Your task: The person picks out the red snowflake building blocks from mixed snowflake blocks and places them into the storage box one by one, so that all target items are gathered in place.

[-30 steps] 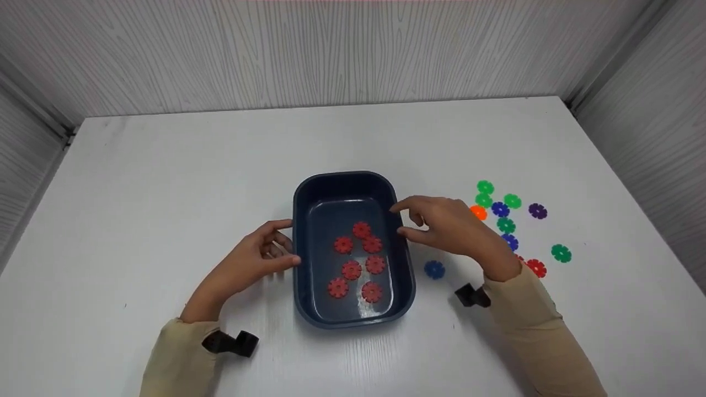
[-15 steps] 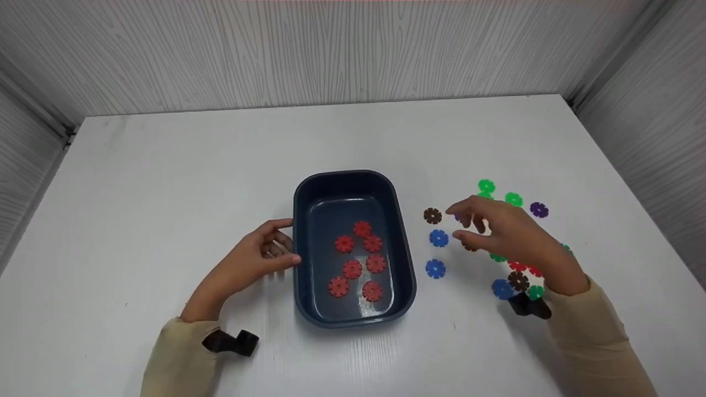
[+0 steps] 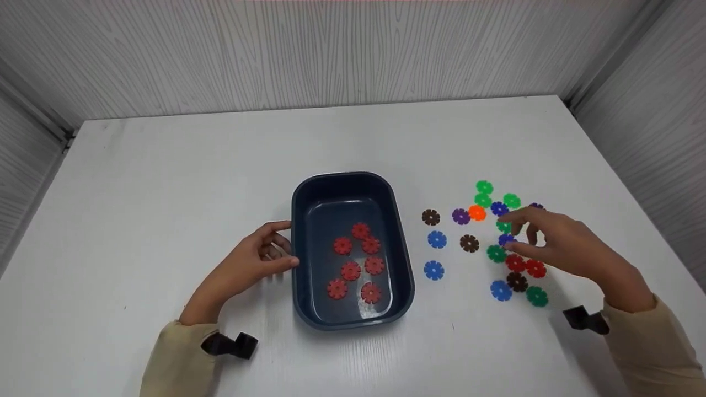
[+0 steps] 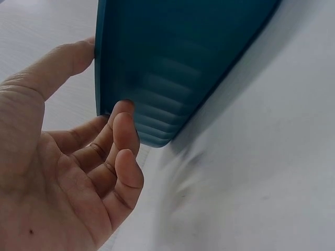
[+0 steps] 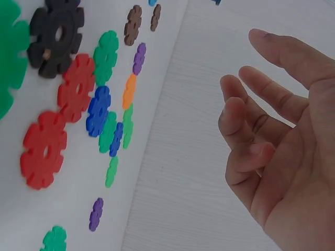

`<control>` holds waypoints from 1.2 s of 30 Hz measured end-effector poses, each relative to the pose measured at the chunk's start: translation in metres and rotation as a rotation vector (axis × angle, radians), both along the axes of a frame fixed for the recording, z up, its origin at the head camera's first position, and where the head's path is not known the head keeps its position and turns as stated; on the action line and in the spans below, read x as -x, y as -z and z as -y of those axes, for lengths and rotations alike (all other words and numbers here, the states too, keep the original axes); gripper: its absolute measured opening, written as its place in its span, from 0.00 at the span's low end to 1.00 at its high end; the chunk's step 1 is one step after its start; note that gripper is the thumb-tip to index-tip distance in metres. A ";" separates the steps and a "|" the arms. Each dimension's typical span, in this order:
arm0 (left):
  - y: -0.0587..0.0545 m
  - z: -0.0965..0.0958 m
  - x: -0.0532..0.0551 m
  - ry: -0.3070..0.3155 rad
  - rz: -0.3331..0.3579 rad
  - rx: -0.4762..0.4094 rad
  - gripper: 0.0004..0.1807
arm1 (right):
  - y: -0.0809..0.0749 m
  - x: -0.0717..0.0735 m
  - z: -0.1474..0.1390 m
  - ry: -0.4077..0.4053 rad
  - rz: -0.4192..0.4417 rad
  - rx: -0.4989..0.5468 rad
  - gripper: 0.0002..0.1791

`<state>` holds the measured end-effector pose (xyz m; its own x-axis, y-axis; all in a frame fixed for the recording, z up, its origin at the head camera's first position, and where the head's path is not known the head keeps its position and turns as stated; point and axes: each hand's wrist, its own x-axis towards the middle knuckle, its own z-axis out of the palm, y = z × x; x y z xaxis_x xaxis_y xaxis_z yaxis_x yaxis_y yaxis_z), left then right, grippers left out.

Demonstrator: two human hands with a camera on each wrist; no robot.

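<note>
A dark blue rectangular tub (image 3: 353, 328) stands mid-table with several red notched plastic discs (image 3: 351, 271) lying flat on its floor. At its left side is my left hand (image 3: 253, 259), thumb tip and index fingertip against the rim, the other fingers loosely bent beside the wall. In the left wrist view the tub's outer wall (image 4: 157, 57) shows ribbing near those fingers. My right hand (image 3: 562, 242) hovers over the loose discs on the right, thumb and index finger apart with nothing between them. Closest to its fingertips are a dark blue disc (image 3: 506, 240) and a green disc (image 3: 503, 226).
Right of the tub lie brown (image 3: 469, 243), light blue (image 3: 437, 239), orange (image 3: 477, 213), purple (image 3: 461, 216) and green discs (image 3: 536, 296), with two red discs (image 3: 535, 268) near my right wrist. A panelled wall (image 3: 331, 55) closes off the table's back edge.
My right hand has moved from the tub's right rim out to the right, over the loose discs, uncovering brown, blue and purple ones. The left hand and tub stay put.
</note>
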<state>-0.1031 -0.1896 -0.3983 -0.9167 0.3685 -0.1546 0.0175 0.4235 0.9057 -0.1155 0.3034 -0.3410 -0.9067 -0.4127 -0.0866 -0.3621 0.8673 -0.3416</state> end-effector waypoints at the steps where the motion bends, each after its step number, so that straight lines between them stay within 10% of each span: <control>1: 0.000 0.000 0.000 0.000 0.001 -0.005 0.38 | 0.000 -0.001 -0.004 0.009 0.011 -0.005 0.26; 15: -0.002 0.002 -0.003 -0.016 0.000 0.005 0.38 | 0.024 -0.014 -0.053 0.084 0.135 -0.125 0.22; 36: 0.000 -0.001 0.000 -0.004 0.014 -0.029 0.38 | 0.040 -0.014 -0.054 0.074 0.265 -0.164 0.25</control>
